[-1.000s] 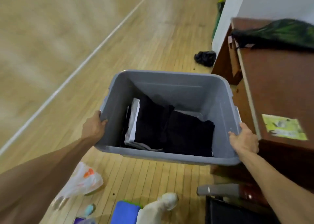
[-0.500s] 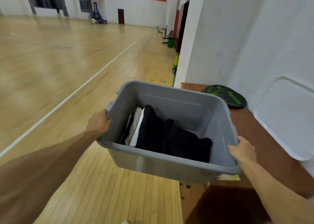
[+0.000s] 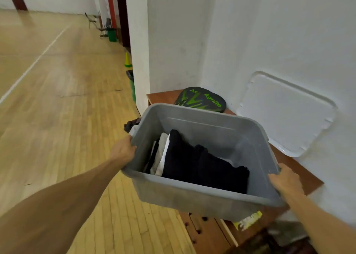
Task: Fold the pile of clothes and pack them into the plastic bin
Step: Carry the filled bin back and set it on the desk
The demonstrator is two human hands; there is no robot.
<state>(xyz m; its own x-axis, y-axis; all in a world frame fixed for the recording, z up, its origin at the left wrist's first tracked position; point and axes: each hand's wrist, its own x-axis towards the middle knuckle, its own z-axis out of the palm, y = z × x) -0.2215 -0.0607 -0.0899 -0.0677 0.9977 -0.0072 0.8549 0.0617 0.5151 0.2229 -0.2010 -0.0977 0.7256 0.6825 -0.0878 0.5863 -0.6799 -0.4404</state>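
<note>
Packed plastic bin (image 3: 192,199) carried at both ends, in the air above the front edge of the worktop (image 3: 159,97).

Gripped at the rim by the left hand (image 3: 123,151) on the end clear of the worktop and by the right hand (image 3: 287,180) on the end above it, each closed round the lip. Tilted, not yet set down. Loaded with folded clothes (image 3: 202,167), dark beside pale: soft, apt to slump toward the low side. Probably moderate in weight, with smooth, slightly flexing walls, so best held under the rim lips at opposite ends and kept level. Against half a second ago: further in over the worktop, nearer the paddle cover (image 3: 202,99) at the worktop's back and the white lid (image 3: 285,113) leaning behind it; grips and clothes unchanged.
</note>
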